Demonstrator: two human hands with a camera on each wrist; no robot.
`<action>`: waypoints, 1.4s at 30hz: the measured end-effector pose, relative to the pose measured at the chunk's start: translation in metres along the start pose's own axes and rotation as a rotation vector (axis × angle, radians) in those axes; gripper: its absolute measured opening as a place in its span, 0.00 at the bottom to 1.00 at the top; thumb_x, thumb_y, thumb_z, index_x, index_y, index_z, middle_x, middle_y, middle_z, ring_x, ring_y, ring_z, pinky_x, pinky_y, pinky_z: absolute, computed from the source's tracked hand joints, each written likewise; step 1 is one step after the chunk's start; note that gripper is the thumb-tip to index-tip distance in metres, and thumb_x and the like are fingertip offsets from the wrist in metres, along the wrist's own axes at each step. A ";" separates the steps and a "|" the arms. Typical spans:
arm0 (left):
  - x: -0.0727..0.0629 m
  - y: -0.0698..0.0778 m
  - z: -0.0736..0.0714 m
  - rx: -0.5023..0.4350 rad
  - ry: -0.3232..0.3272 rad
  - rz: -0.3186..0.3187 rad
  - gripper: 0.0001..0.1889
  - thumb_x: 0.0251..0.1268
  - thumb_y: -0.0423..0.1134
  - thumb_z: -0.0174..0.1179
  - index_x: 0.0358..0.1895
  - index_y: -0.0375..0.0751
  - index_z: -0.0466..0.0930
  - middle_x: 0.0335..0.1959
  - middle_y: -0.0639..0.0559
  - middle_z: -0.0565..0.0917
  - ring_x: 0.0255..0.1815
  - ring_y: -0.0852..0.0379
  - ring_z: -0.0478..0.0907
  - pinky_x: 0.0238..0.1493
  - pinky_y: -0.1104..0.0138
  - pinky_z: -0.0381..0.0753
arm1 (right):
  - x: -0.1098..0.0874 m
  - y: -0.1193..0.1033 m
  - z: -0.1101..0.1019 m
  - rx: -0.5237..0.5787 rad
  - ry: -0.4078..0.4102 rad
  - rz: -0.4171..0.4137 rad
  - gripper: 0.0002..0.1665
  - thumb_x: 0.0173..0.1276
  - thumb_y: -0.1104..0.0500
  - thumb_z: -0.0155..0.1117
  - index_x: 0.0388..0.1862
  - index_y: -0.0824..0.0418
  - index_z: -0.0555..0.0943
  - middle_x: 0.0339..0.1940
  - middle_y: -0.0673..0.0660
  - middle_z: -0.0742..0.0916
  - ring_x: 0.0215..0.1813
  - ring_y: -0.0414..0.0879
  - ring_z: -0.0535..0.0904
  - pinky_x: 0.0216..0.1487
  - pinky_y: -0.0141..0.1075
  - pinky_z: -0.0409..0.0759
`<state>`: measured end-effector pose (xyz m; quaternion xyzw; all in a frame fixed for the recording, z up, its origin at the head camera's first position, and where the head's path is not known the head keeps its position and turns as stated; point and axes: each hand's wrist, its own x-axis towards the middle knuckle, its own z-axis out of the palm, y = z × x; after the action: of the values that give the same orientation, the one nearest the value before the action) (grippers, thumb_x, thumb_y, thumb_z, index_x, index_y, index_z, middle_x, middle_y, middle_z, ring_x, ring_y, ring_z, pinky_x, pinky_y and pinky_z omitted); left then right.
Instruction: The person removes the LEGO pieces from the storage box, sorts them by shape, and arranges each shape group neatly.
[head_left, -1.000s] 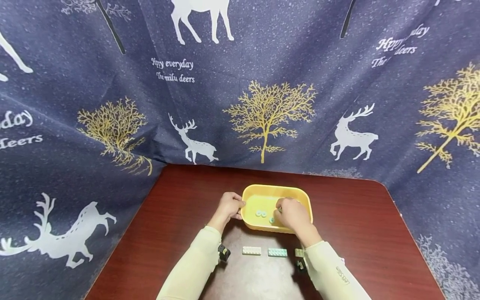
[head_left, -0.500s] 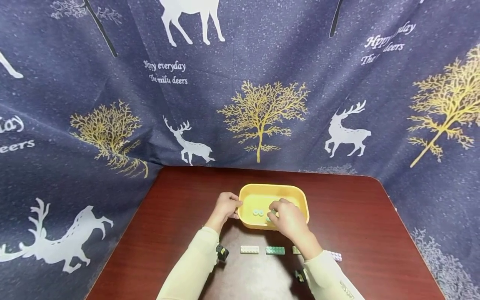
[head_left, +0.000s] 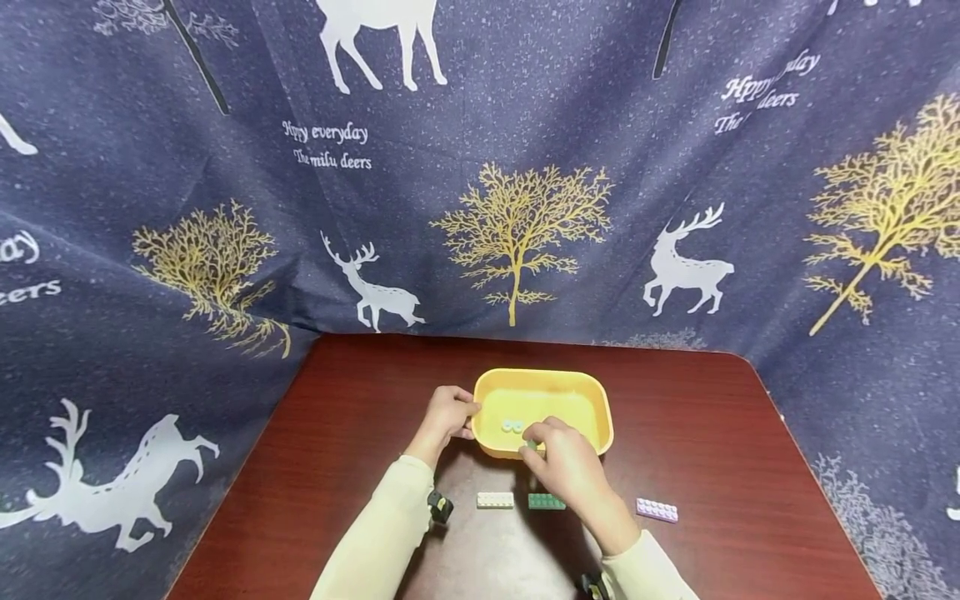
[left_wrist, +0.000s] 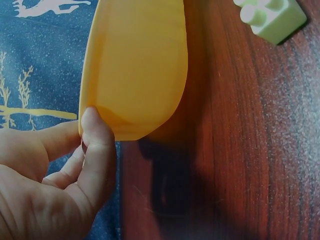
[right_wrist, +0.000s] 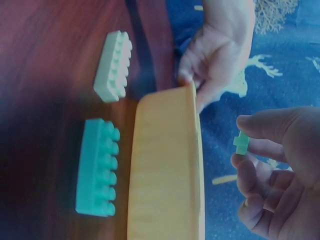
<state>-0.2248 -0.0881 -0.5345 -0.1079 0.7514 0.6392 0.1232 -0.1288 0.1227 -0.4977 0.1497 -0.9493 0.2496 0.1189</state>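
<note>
My left hand grips the left end of a yellow plastic bin, its thumb over the rim, as the left wrist view also shows. My right hand overlaps the bin's near wall. Between thumb and forefinger it pinches a small green toy brick with a stud on one side. Two small pale round pieces lie together on the bin's floor. Closer to me are a white toy brick and a green toy brick, both long and studded; the right hand overlaps the green one's end.
A purple studded brick lies right of the right forearm on the dark red table. A blue cloth printed with deer and trees hangs behind and to the sides of the table.
My right hand has come from inside the bin toward its near wall, carrying the small green brick. The purple brick has come into view; a yellowish brick is now hidden. The left hand keeps its grip.
</note>
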 end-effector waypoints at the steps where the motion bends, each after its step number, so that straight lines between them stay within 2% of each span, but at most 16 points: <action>1: 0.000 0.000 0.000 -0.001 -0.001 0.000 0.08 0.67 0.25 0.62 0.45 0.25 0.77 0.31 0.34 0.81 0.17 0.56 0.75 0.17 0.67 0.87 | -0.002 -0.002 0.001 -0.001 -0.003 -0.006 0.07 0.61 0.54 0.76 0.37 0.52 0.88 0.34 0.47 0.85 0.33 0.45 0.83 0.38 0.42 0.86; 6: 0.000 -0.001 -0.001 -0.007 -0.003 0.000 0.08 0.66 0.25 0.62 0.45 0.25 0.77 0.30 0.34 0.81 0.16 0.56 0.75 0.16 0.68 0.86 | -0.011 -0.013 0.007 -0.001 -0.015 -0.056 0.06 0.60 0.54 0.76 0.35 0.51 0.87 0.32 0.46 0.84 0.33 0.44 0.83 0.33 0.38 0.85; 11: 0.000 0.000 -0.002 -0.006 -0.010 0.008 0.08 0.66 0.25 0.63 0.44 0.25 0.77 0.30 0.34 0.80 0.17 0.56 0.75 0.16 0.67 0.87 | -0.019 -0.018 0.016 -0.020 -0.043 -0.079 0.06 0.60 0.53 0.75 0.34 0.49 0.86 0.31 0.43 0.81 0.30 0.38 0.78 0.28 0.32 0.79; 16: 0.001 0.002 -0.002 0.011 -0.003 0.012 0.08 0.65 0.25 0.63 0.44 0.25 0.77 0.31 0.33 0.82 0.18 0.55 0.78 0.16 0.67 0.87 | -0.025 -0.023 0.022 -0.022 -0.061 -0.103 0.08 0.60 0.52 0.75 0.37 0.51 0.87 0.33 0.44 0.83 0.31 0.41 0.81 0.30 0.35 0.82; 22: 0.001 0.003 -0.002 0.017 -0.002 0.007 0.07 0.65 0.25 0.64 0.42 0.27 0.77 0.30 0.35 0.81 0.16 0.56 0.78 0.15 0.68 0.86 | -0.032 -0.026 0.024 -0.007 -0.082 -0.089 0.08 0.59 0.52 0.76 0.36 0.50 0.87 0.36 0.44 0.84 0.32 0.43 0.82 0.30 0.38 0.83; 27: 0.000 0.003 -0.002 0.026 0.003 -0.003 0.07 0.65 0.25 0.63 0.42 0.27 0.77 0.31 0.37 0.81 0.20 0.51 0.81 0.16 0.66 0.87 | -0.038 -0.023 0.028 0.005 -0.126 -0.097 0.09 0.59 0.51 0.77 0.36 0.50 0.86 0.36 0.44 0.84 0.33 0.39 0.80 0.33 0.35 0.83; 33: 0.000 0.003 -0.002 0.039 0.011 0.000 0.07 0.66 0.26 0.63 0.43 0.27 0.77 0.29 0.41 0.80 0.21 0.50 0.82 0.17 0.67 0.88 | -0.043 -0.022 0.035 -0.006 -0.165 -0.131 0.11 0.59 0.50 0.78 0.38 0.51 0.86 0.32 0.43 0.81 0.31 0.35 0.75 0.31 0.31 0.80; 39: 0.001 0.002 -0.002 0.033 0.006 -0.004 0.07 0.66 0.26 0.63 0.43 0.27 0.76 0.35 0.33 0.82 0.22 0.50 0.82 0.17 0.66 0.88 | -0.049 -0.021 0.044 -0.008 -0.186 -0.148 0.10 0.59 0.49 0.77 0.35 0.51 0.86 0.31 0.42 0.81 0.30 0.35 0.75 0.32 0.33 0.81; 42: 0.001 0.002 -0.002 0.030 0.006 -0.004 0.07 0.66 0.26 0.64 0.43 0.27 0.76 0.34 0.34 0.82 0.22 0.49 0.82 0.17 0.66 0.88 | -0.052 -0.021 0.047 0.001 -0.207 -0.142 0.10 0.59 0.49 0.77 0.35 0.49 0.86 0.30 0.41 0.81 0.30 0.34 0.75 0.32 0.33 0.82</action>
<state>-0.2262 -0.0897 -0.5324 -0.1095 0.7612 0.6272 0.1238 -0.0800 0.0935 -0.5439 0.2417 -0.9433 0.2242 0.0377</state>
